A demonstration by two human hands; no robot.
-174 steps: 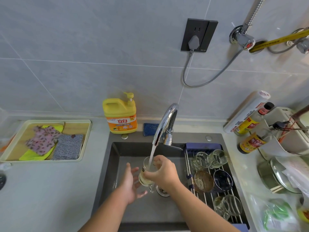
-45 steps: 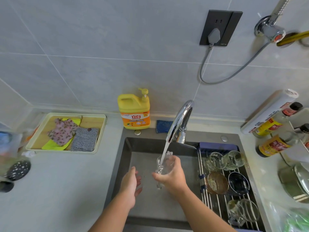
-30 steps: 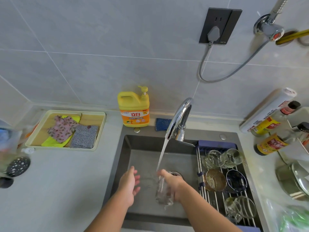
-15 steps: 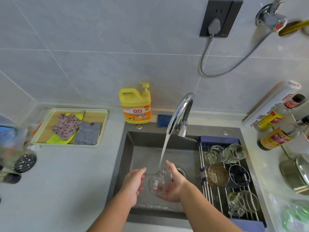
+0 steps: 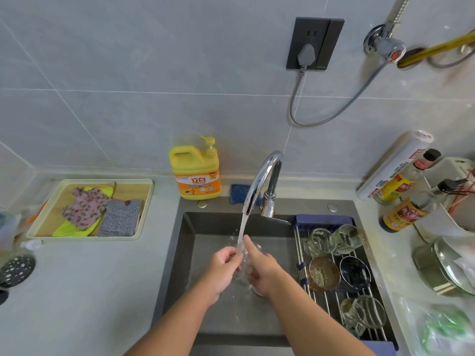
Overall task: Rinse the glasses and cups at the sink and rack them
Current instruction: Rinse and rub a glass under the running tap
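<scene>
Though held low and tipped sideways in the right hand alone half a second ago, now raised into the water under the spout of the curved chrome faucet point(image 5: 262, 181): the small clear drinking glass point(image 5: 243, 273). Left hand point(image 5: 222, 272), loose and apart from it back then, now closed in from the faucet's left, fingers curled against the glass wall, seemingly rubbing. Right hand point(image 5: 263, 274) wrapped round the glass from the faucet's right, forefinger stretched up toward the stream. Reads as a rinse in mid-course, with racking not yet begun for this piece.

Of the glass itself, little to see: transparent, wet, mostly hidden between the two hands and blurred by splash. Upright or tilted, impossible to tell.

Below and right of the faucet, across the dark grey sink point(image 5: 180, 255), a steel roll-up rack point(image 5: 331, 304) already loaded with clear tumblers point(image 5: 320, 242), an amber cup point(image 5: 323, 273), a dark blue cup point(image 5: 354, 273) and a clear mug point(image 5: 365, 316). Some bars bare, room enough for one more.
</scene>
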